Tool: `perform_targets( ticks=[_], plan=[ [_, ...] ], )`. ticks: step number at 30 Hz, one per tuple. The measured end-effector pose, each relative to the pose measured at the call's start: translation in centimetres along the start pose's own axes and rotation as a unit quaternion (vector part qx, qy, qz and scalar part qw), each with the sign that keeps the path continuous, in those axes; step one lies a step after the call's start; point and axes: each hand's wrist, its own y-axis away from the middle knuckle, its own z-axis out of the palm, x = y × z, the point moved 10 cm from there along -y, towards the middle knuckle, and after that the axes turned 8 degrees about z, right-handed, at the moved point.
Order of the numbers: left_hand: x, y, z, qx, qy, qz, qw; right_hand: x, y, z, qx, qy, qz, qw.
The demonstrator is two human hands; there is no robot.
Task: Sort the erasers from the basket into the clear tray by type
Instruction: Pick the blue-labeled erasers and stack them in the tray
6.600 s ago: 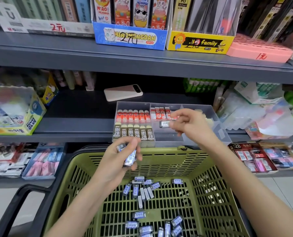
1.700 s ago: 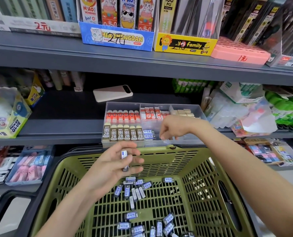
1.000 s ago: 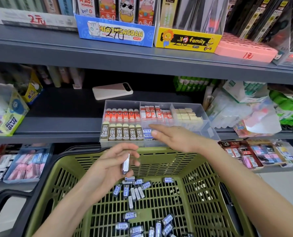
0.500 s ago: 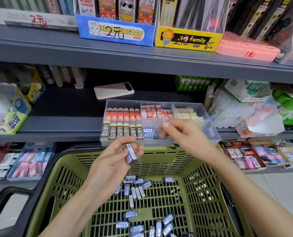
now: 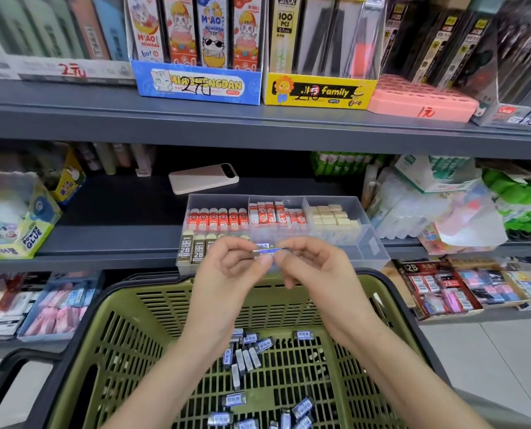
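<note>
Both grips were pinching one blue eraser: left hand on its left end, right hand on its right. It was held above the basket far rim, just near of the clear tray on the shelf. Tray compartments held red rows, a 2B row and cream blocks. Approx. 20 loose blue erasers lay in the basket. Judged well short of done.

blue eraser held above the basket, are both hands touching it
Touching. The head view shows the left hand pinching one end of the blue eraser and the right hand pinching the other, with no gap at either.
</note>
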Motion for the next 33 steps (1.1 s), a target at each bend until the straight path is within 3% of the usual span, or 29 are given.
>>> perform_targets(
  ticks=[4, 7, 9, 15, 17, 19, 21, 25, 28, 31, 33],
  plan=[
    [0.2, 0.0, 1.4, -0.030, -0.006, -0.007, 1.000, -1.7, 0.3, 0.1, -0.033, -0.048, -0.056, 0.997],
    [0.4, -0.3, 1.8, -0.040, -0.028, -0.013, 0.999, -2.3, -0.2, 0.0, -0.026, 0.007, -0.070, 0.997],
    [0.4, -0.6, 1.9, -0.044, -0.036, -0.019, 0.998, -2.5, -0.8, 0.1, -0.039, 0.036, -0.060, 0.997],
    [1.1, -1.4, 2.1, -0.102, -0.096, 0.000, 0.990, -2.5, -2.1, 0.2, -0.100, -0.038, -0.028, 0.994],
    [1.6, -1.2, 1.6, -0.110, -0.164, 0.038, 0.980, -2.5, -3.2, -0.7, -0.090, -0.054, -0.009, 0.994],
    [2.3, -1.0, 0.2, -0.100, -0.281, 0.099, 0.949, -2.6, -5.0, -2.8, -0.039, -0.006, 0.007, 0.999],
    [3.2, -0.5, -1.7, -0.068, -0.364, 0.163, 0.915, -2.5, -6.9, -4.1, -0.001, 0.155, 0.026, 0.988],
    [3.3, 0.4, -4.8, -0.033, -0.421, 0.217, 0.880, 0.2, -9.9, -2.7, -0.062, 0.435, 0.078, 0.895],
    [3.1, 0.7, -6.1, -0.022, -0.430, 0.223, 0.875, 1.2, -11.3, -0.8, -0.117, 0.603, 0.059, 0.787],
    [3.4, 0.7, -6.4, -0.021, -0.439, 0.233, 0.867, 1.2, -12.0, 0.2, -0.137, 0.704, 0.029, 0.697],
    [3.5, 0.8, -6.4, -0.022, -0.441, 0.237, 0.865, 1.3, -12.1, 0.7, -0.144, 0.736, 0.011, 0.662]
  ],
)
